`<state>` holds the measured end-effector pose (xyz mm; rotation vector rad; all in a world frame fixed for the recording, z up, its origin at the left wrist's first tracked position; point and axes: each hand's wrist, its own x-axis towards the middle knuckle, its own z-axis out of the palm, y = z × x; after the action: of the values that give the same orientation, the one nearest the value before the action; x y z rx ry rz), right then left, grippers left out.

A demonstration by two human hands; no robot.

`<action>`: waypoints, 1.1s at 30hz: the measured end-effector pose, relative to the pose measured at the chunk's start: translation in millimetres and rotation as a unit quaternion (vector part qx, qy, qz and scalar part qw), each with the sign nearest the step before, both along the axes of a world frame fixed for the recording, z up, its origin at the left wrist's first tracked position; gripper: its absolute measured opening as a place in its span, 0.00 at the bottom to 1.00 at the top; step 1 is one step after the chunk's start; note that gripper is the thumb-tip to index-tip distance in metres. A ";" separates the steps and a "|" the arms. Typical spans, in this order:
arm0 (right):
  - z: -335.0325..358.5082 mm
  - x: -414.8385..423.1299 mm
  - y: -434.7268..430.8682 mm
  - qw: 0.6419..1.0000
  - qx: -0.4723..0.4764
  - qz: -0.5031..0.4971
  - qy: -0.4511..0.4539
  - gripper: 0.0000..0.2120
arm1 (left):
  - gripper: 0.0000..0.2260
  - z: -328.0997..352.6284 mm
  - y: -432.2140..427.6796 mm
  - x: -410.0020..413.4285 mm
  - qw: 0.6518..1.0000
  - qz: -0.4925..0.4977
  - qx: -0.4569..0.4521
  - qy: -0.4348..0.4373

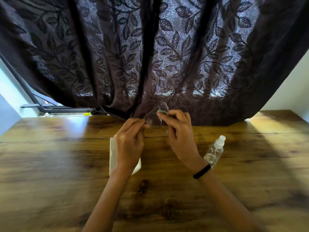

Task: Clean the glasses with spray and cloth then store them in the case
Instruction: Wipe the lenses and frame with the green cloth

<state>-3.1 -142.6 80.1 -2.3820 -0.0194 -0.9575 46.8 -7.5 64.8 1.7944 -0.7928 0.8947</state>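
Note:
Clear-framed glasses (154,117) are held up above the far middle of the wooden table (58,164). My left hand (129,143) pinches them at their lower left. My right hand (179,131) presses a small pale green cloth (161,112) against one lens with its fingertips. A white glasses case (112,154) lies on the table under my left wrist, mostly hidden by it. A clear spray bottle (214,150) with a white cap lies on its side to the right of my right wrist.
A dark leaf-patterned curtain (150,56) hangs down onto the table's far edge just behind the glasses. A window ledge with a black frame (50,108) shows at the far left. A white wall (287,91) stands at the right.

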 end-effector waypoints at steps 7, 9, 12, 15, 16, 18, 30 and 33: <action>-3.9 -10.3 24.5 0.998 -0.021 0.058 -0.028 0.24 | 0.07 -3.6 -3.1 -0.9 0.999 0.022 -0.031 0.038; -7.0 -14.0 23.5 0.998 -0.023 0.057 -0.028 0.24 | 0.06 -5.5 -2.5 -3.6 0.997 0.027 -0.043 0.051; -12.9 -21.4 18.2 0.998 -0.021 0.045 -0.035 0.24 | 0.07 -8.3 -0.9 -6.1 0.993 0.029 -0.079 0.079; -12.1 -24.2 5.5 0.999 0.009 0.015 -0.051 0.19 | 0.07 -14.5 -0.9 -13.5 0.988 0.024 -0.101 0.114; -10.4 -23.7 0.3 0.998 0.020 0.003 -0.058 0.18 | 0.06 -17.7 -1.3 -17.6 0.986 0.013 -0.109 0.127; -6.2 -21.4 -11.0 0.997 0.034 -0.025 -0.068 0.17 | 0.05 -23.8 -2.2 -26.8 0.979 -0.026 -0.131 0.153; 4.0 -1.8 -33.2 0.999 -0.034 -0.033 -0.007 0.20 | 0.07 -51.4 0.2 -45.5 0.944 -0.098 -0.203 0.240; 0.5 -5.7 -23.8 0.998 -0.063 -0.026 -0.011 0.21 | 0.07 -52.4 -0.3 -44.6 0.937 -0.086 -0.230 0.249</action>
<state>-8.8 -166.4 80.6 -2.4983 -0.0268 -1.0358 2.1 -7.8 12.4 1.4153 -0.3638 0.4265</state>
